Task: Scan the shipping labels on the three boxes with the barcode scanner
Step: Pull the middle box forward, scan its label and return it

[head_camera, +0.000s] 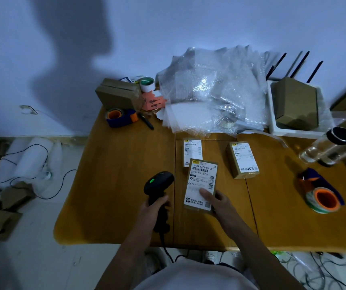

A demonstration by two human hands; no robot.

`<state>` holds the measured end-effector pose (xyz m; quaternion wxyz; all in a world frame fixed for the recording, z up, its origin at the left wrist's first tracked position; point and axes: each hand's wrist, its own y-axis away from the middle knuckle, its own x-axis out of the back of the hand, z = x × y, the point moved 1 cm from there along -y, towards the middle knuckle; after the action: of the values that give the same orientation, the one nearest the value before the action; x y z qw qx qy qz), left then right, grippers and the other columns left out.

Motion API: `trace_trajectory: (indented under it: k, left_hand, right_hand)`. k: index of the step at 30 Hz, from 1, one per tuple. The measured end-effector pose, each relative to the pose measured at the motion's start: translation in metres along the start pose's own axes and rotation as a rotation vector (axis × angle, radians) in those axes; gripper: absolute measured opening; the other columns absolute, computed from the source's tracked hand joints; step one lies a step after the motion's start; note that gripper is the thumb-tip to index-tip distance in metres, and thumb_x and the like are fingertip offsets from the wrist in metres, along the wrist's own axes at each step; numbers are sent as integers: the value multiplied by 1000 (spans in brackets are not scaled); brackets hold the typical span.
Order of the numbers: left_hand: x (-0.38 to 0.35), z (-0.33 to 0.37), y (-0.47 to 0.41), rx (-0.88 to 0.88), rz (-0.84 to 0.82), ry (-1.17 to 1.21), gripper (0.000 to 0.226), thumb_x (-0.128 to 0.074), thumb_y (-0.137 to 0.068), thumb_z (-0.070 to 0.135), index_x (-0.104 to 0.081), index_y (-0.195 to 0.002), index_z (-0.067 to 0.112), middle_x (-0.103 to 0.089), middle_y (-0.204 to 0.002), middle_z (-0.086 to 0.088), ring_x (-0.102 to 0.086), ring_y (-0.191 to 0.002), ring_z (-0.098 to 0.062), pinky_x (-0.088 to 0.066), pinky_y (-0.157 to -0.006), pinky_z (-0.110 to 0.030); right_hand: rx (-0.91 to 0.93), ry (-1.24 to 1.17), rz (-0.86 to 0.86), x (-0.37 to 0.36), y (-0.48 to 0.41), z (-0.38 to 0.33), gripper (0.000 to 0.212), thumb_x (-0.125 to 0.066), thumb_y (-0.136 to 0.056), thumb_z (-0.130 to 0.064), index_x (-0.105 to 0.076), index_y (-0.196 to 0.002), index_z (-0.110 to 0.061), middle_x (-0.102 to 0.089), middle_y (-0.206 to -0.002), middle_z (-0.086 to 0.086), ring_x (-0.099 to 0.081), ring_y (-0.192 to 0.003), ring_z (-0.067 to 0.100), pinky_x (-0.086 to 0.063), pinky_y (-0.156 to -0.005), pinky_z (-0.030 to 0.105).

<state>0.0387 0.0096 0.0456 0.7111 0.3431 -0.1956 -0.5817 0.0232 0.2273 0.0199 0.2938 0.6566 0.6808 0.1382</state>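
Here, box (201,184) label reads "548A C671-00 207"

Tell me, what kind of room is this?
Probably a small parcel-packing spot at home or in an office. The wooden table holds labelled boxes, a heap of bubble wrap and tape rolls, and the left hand holds a barcode scanner.

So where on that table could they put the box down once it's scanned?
The left part of the wooden table is bare, from the blue-and-orange tape dispenser down to the near edge. Another bare patch lies between the labelled box and the orange-cored tape roll. The back is crowded with bubble wrap.
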Motion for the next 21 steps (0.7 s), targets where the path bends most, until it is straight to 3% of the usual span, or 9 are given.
trace_trajectory:
  k: [3,9,11,14,21]
  left_hand:
    - [5,4,1,-16,-28,-21,26,-75,-85,27,-71,-102,8,-75,-79,-8,-65,-68,-22,-50,-78,-41]
    - [7,21,4,-93,-80,-121,29,-69,-89,27,-71,-102,2,-69,-73,-10,-58,-55,-19,-48,-62,-31]
    - [5,25,6,-121,-76,-169,29,-70,-89,27,-71,-97,-1,-66,-69,-9,-56,-53,-17,-47,-58,-30]
    - [3,28,9,-160,-74,-252,17,-72,-88,24,-71,-82,8,-64,-66,-8,-55,-51,-16,-47,-55,-28]
    - [0,26,16,-177,-94,-258,19,-74,-87,21,-67,-72,12,-61,-59,-6,-51,-46,-16,-45,-52,-26]
  right_hand:
    - [-1,29,10,4,-9,4,52,-75,-78,-39,-63,-122,-15,-79,-108,6,-76,-100,26,-58,-95,50]
    - [-2,84,11,7,-23,10,53,-77,-80,-41,-62,-125,-17,-78,-111,5,-76,-100,25,-59,-93,49]
    - [-1,103,16,7,-28,10,53,-78,-81,-40,-61,-127,-17,-77,-113,4,-76,-100,23,-61,-84,42]
    - [-2,123,12,6,-32,7,48,-77,-85,-36,-60,-126,-19,-76,-116,5,-76,-100,22,-59,-78,34]
    - [11,142,5,7,-34,11,51,-79,-84,-36,-58,-128,-19,-75,-117,4,-76,-99,21,-61,-82,40]
